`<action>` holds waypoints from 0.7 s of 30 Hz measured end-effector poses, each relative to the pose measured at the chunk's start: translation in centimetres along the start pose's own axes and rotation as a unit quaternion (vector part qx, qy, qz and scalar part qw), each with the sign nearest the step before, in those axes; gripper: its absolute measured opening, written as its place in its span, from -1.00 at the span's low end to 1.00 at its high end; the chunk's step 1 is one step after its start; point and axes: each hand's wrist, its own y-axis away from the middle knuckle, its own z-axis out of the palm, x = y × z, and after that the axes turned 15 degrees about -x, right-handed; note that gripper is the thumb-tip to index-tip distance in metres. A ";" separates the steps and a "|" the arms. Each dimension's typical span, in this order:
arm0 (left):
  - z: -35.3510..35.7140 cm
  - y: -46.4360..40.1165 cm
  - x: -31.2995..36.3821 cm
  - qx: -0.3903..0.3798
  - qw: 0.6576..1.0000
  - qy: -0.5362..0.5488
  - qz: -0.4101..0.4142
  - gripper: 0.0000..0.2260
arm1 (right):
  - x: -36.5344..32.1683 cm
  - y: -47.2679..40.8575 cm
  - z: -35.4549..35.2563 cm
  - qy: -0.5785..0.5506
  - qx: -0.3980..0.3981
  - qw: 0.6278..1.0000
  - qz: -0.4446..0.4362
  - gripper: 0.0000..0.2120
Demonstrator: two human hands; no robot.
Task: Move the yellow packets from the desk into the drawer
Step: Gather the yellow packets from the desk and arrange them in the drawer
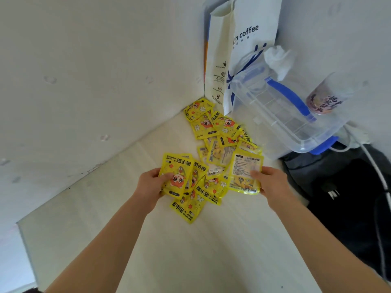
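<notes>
Several yellow hand-warmer packets point(213, 132) lie scattered on the white desk point(190, 250), from the back corner toward me. My left hand point(151, 185) grips a small stack of yellow packets point(176, 175) by its left edge. My right hand point(273, 185) holds one yellow packet point(245, 172), back side up, by its right edge. More packets lie between and under the two hands, one point(188, 209) nearest to me. No drawer is in view.
A white coffee paper bag point(239, 45) stands in the back corner. A clear plastic box with blue handles point(283, 111) sits right of the packets, with a drink cup point(325, 98) behind it. A black bag point(349, 197) and white cable point(376, 172) lie at the right.
</notes>
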 end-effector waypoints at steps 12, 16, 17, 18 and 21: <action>2.3 -1.1 -0.2 0.075 0.974 -0.213 -0.018 -0.92 | -0.6 -2.7 -1.0 0.031 0.053 0.998 0.004 -0.83; 2.7 -1.1 -0.2 0.078 0.974 -0.212 -0.034 -0.93 | -1.2 -3.4 -0.9 0.023 0.058 0.998 -0.009 -0.88; 2.7 -1.2 -0.2 0.083 0.974 -0.205 -0.036 -0.93 | -1.3 -3.5 -0.9 0.014 0.056 0.998 -0.009 -0.87; 2.7 -1.2 -0.3 0.089 0.975 -0.199 -0.038 -0.93 | -1.4 -3.7 -0.9 0.006 0.056 0.998 -0.009 -0.85; 2.6 -1.3 -0.3 0.096 0.980 -0.171 -0.043 -0.91 | -1.4 -4.0 -0.9 -0.003 0.059 0.998 -0.005 -0.84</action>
